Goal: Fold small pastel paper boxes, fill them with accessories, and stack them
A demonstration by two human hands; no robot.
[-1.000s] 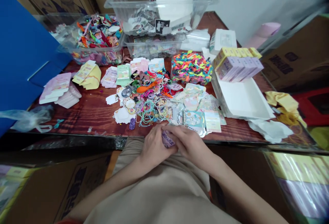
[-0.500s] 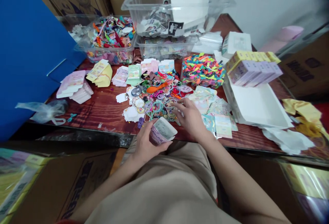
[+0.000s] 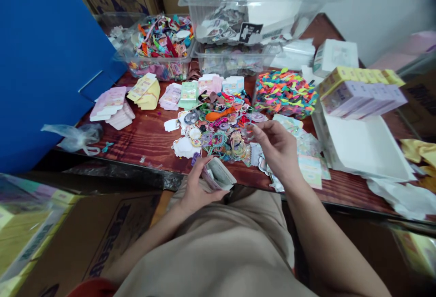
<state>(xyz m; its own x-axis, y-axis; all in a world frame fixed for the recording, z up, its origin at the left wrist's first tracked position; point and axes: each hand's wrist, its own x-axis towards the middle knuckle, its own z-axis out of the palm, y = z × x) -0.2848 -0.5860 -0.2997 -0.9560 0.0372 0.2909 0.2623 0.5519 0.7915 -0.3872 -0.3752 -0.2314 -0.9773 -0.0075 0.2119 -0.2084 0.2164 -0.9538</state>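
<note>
My left hand (image 3: 197,192) is wrapped round a small open-topped box (image 3: 220,174), tilted at the table's front edge with something pale inside. Over the right side of a mixed pile of hair ties and trinkets (image 3: 220,140), my right hand (image 3: 277,149) has thumb and forefinger pinched together. A thin pale bit shows at those fingertips, too small to name. White cut-out pieces (image 3: 185,147) lie at the pile's left side. Beneath and beside my right wrist are shiny printed sachets (image 3: 308,149) and a pale printed card (image 3: 309,170).
Flattened pink cartons (image 3: 111,101) and yellow cartons (image 3: 146,90) lie left. Behind stand clear bins (image 3: 160,65) of colourful pieces and a tub of bright knotted strips (image 3: 286,92). At right, a white tray (image 3: 368,147) carries small boxes (image 3: 364,97). A blue panel (image 3: 51,61) borders the left.
My right hand has lifted from the pile, its fingers going from spread to pinched. The left hand still grips the box, now tilted a little differently. The view has swung left.
</note>
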